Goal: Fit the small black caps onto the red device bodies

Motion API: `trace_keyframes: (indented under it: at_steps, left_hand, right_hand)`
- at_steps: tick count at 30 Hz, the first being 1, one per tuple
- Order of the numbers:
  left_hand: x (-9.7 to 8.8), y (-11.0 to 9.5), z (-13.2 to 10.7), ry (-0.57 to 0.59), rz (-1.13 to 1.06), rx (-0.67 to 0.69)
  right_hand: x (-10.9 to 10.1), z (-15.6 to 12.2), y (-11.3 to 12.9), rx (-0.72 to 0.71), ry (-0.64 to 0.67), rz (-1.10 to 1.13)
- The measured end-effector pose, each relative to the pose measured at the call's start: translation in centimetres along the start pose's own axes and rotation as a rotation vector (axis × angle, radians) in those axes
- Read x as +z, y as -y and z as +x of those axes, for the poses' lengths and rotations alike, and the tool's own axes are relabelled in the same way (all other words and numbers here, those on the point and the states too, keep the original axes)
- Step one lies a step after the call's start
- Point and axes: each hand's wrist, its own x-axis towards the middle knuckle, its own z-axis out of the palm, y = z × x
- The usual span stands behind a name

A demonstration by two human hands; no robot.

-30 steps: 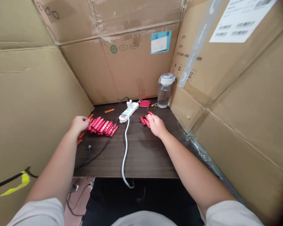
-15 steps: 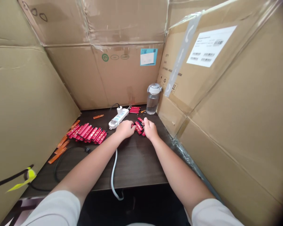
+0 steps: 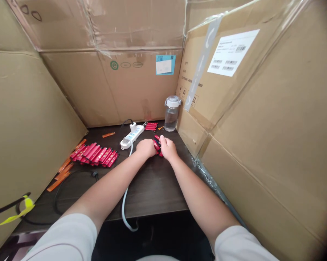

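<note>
Head, red sticks (image 3: 156, 145) between left grip (image 3: 147, 148), right grip (image 3: 168, 148)

Loose strips (image 3: 58, 181) lie along the left edge of the tabletop (image 3: 155, 192), a pile of sticks (image 3: 94, 154) to their right. A bottle (image 3: 171, 119) stands in the back right corner; a row of sticks (image 3: 151, 126) lies between it and the power strip (image 3: 131, 137). More sticks (image 3: 156, 145) are between the left hand (image 3: 146, 148) and right hand (image 3: 168, 149).

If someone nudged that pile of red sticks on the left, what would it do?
The pile would probably slide apart, since its sticks overlap with no visible binding. Each stick looks stiff, judging by its straight edges. The topmost ones might slip first, resting on others.
</note>
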Motion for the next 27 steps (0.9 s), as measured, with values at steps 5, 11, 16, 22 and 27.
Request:
trace_keyframes:
  at_steps: [5, 11, 16, 22, 27]
  left_hand:
    - [0.3, 0.0, -0.6, -0.003, -0.005, 0.0]
    - [0.6, 1.5, -1.7, -0.022, -0.022, -0.018]
    - [0.5, 3.0, -2.1, -0.032, -0.101, -0.068]
    - [0.0, 5.1, -2.1, -0.057, -0.296, -0.059]
    - [-1.1, 6.0, -3.4, -0.119, -0.797, -0.022]
  right_hand:
    - [-0.1, 0.1, -0.1, 0.027, -0.003, 0.001]
    - [-0.1, 0.4, -0.6, 0.024, -0.009, -0.002]
    - [-0.1, 1.0, -1.3, 0.025, -0.018, -0.024]
    - [-0.2, 1.0, -1.4, 0.022, -0.008, -0.103]
    - [-0.4, 1.0, -2.1, -0.11, 0.008, -0.343]
